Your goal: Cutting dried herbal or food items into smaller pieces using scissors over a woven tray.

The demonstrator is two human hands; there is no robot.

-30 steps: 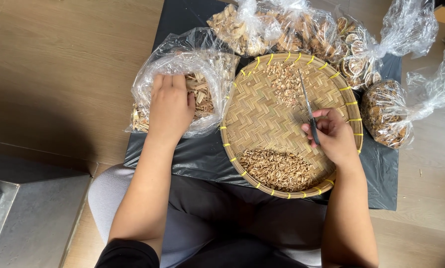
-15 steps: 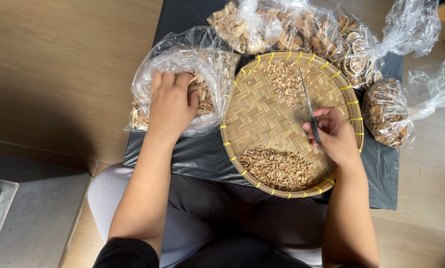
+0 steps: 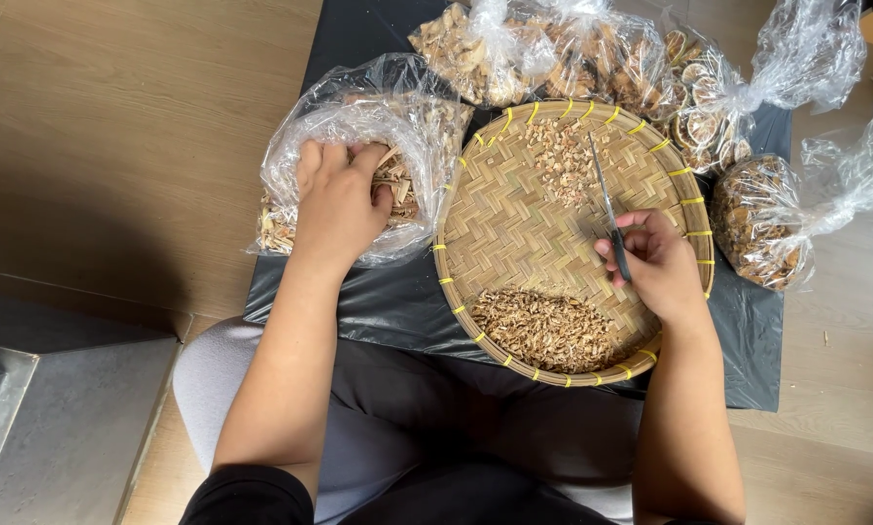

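While the left hand [image 3: 337, 204] reached into an open clear plastic bag [image 3: 358, 117] of dried wood-like slices, its fingers curled around a few pieces inside, the right hand [image 3: 658, 264] hovered over a round woven bamboo tray [image 3: 514, 233], its grip pinching a pair of scissors [image 3: 606, 209] whose blades lay pressed together and pointed away from the person. Two heaps sat on the tray: pale cut bits [image 3: 561, 160] near the far rim and a darker pile of chopped pieces [image 3: 543, 329] near the near rim, just beside the right wrist. Bag and tray rested touching side by side on a black plastic sheet [image 3: 378, 301] spread over the wooden floor [image 3: 115, 126]. Beyond the tray lay more tied clear bags [image 3: 572, 58] of dried slices, one further bag [image 3: 762, 224] to its right.
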